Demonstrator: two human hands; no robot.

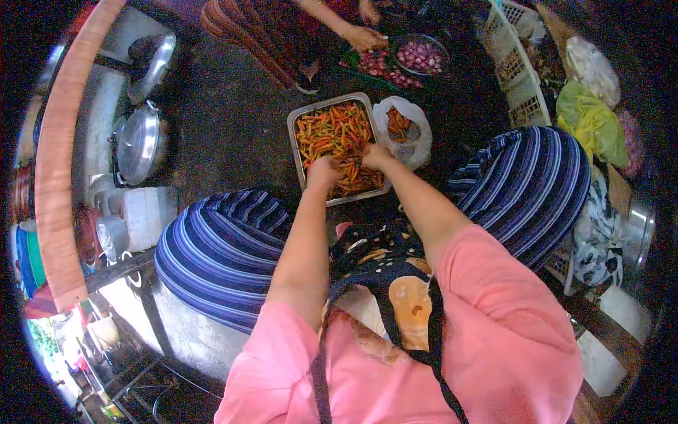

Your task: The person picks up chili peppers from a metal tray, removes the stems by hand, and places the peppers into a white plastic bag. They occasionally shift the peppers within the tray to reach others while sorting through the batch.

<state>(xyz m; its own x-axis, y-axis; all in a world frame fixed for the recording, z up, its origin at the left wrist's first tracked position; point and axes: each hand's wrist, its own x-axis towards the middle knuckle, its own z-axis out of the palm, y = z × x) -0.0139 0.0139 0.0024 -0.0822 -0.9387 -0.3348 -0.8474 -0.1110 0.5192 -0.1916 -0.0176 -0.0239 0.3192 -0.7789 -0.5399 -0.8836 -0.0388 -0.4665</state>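
Observation:
A rectangular metal tray (292, 134) full of red, orange and green chili peppers (335, 131) sits on the dark floor before me. My left hand (323, 174) reaches into the near left part of the peppers. It is smeared by motion and its fingers are hidden. At the tray's right side, my right hand (378, 157) is over the peppers with its fingers curled down among them; what they hold, if anything, does not show clearly. Touching the tray's right edge is a white plastic bag (418, 145), its mouth open, with more chili peppers (400, 126) inside.
Across from me, another person's hand (365, 38) is at loose shallots beside a bowl of shallots (422, 55). A plastic crate (521, 67) and a yellow-green bag (592, 120) stand on the right. Metal pots (138, 145) and a wooden edge (60, 169) are on the left.

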